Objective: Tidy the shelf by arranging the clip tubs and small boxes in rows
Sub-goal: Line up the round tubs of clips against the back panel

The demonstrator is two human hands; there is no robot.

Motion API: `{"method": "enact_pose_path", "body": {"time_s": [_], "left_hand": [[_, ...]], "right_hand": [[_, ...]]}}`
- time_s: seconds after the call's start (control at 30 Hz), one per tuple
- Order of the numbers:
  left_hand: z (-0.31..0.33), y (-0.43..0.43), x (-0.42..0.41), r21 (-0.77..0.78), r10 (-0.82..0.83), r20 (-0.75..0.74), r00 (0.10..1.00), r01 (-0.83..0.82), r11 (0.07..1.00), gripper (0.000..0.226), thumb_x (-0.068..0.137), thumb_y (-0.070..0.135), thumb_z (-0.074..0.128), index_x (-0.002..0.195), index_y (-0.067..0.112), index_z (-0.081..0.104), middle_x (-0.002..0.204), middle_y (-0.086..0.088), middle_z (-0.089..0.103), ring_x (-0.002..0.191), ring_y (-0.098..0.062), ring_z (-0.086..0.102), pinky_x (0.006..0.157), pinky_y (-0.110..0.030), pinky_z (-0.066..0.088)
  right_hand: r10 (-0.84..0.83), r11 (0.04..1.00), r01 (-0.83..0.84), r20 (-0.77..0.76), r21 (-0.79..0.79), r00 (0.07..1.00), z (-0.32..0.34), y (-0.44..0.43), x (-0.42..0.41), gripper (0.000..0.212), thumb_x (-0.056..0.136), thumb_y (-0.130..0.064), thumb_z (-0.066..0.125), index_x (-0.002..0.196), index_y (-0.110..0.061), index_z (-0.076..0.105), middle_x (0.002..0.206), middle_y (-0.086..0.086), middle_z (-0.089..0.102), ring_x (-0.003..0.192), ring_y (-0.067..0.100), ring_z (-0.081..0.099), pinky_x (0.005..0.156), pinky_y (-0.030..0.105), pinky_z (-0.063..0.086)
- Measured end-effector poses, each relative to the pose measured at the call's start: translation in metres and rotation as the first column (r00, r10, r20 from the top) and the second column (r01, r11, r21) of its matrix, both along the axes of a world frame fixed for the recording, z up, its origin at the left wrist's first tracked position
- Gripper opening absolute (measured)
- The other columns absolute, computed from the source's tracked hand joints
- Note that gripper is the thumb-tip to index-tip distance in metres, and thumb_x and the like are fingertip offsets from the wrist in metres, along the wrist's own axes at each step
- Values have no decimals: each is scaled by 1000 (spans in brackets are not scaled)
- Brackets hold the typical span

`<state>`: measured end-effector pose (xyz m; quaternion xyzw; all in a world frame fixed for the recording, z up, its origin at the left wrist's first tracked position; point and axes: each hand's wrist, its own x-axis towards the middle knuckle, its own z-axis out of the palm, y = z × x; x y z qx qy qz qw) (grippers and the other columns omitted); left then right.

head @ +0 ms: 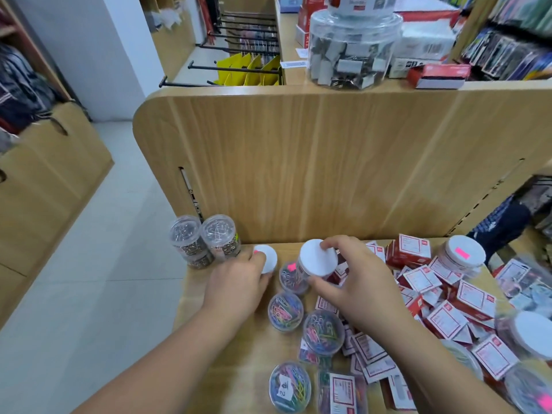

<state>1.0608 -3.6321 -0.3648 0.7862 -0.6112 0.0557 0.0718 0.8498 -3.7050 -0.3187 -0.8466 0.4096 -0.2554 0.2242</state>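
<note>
Bright even light, blurred warped edges

The left hand covers most of a white-lidded tub; its contents are not visible. Print on the red-and-white boxes is too small to read. The bottom edge cuts off the lowest clip tub. The upper-shelf jar is blurred.

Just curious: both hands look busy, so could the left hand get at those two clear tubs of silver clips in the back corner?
Probably yes. The two clear tubs stand just beyond the left hand with nothing between, though it would first have to release the white-lidded tub.
</note>
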Motion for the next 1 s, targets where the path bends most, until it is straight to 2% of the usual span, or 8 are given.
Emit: {"method": "enact_pose_path", "body": {"time_s": [0.07, 0.17, 0.27, 0.37, 0.47, 0.57, 0.77, 1.0], "left_hand": [[-6, 0, 5, -33, -8, -16, 1000, 8, 999, 31, 72, 40, 79, 89, 17, 68, 100, -2, 67, 63, -30, 66, 42, -33, 48], [-15, 7, 13, -151, -50, -71, 996, 39, 988, 21, 83, 36, 70, 87, 15, 66, 90, -4, 60, 65, -31, 61, 43, -35, 47], [-25, 23, 14, -252, -173, -170, 970, 127, 959, 18, 90, 31, 59, 89, 17, 69, 85, -1, 61, 71, -26, 62, 54, -37, 51], [-36, 33, 16, -224, -304, -279, 911, 246, 943, 10, 86, 15, 62, 93, 19, 68, 92, 1, 66, 81, -24, 63, 70, -34, 53], [-40, 32, 18, -216, -297, -397, 868, 226, 950, 33, 78, 2, 63, 108, 16, 70, 108, 0, 69, 96, -23, 63, 90, -27, 46], [-35, 27, 20, -194, -260, -455, 852, 190, 962, 44, 80, 5, 54, 121, 13, 66, 120, -2, 67, 108, -21, 60, 101, -18, 35], [-37, 25, 27, -178, -184, -470, 863, 112, 978, 47, 83, 17, 39, 123, 12, 64, 117, -4, 67, 105, -23, 60, 97, -27, 43], [-38, 29, 32, -200, -167, -488, 857, 76, 977, 41, 84, 11, 48, 121, 10, 64, 116, -5, 66, 106, -23, 59, 98, -25, 40]], "right_hand": [[6, 1000, -6, 19, 14, 1000, -3, -6, 6, 46, 70, -41, 79, 108, -34, 54, 104, -19, 56, 85, 2, 51, 67, 22, 42], [20, 999, -21, 27, 44, 999, -8, -17, 23, 46, 69, -45, 78, 106, -34, 53, 104, -17, 56, 85, 4, 54, 70, 31, 48], [57, 997, -58, 15, 58, 998, -14, -24, 45, 48, 68, -46, 78, 106, -35, 51, 105, -14, 57, 88, 10, 59, 73, 38, 51], [92, 993, -93, 21, 76, 996, -21, -28, 68, 46, 68, -43, 77, 105, -33, 51, 104, -11, 60, 88, 12, 61, 74, 40, 51], [131, 987, -129, -9, 98, 991, -27, -30, 83, 48, 67, -40, 79, 105, -32, 52, 104, -11, 60, 87, 13, 62, 75, 40, 52], [154, 979, -151, -8, 135, 988, -31, -32, 93, 50, 67, -36, 82, 106, -33, 51, 105, -9, 61, 89, 13, 63, 77, 40, 52], [171, 970, -171, 13, 171, 985, -40, -40, 100, 57, 67, -28, 85, 109, -38, 49, 106, -5, 63, 90, 15, 66, 80, 42, 55], [168, 978, -163, -30, 134, 985, -40, -40, 109, 62, 66, -27, 84, 110, -40, 44, 107, -7, 65, 86, 12, 66, 78, 40, 55]]}}
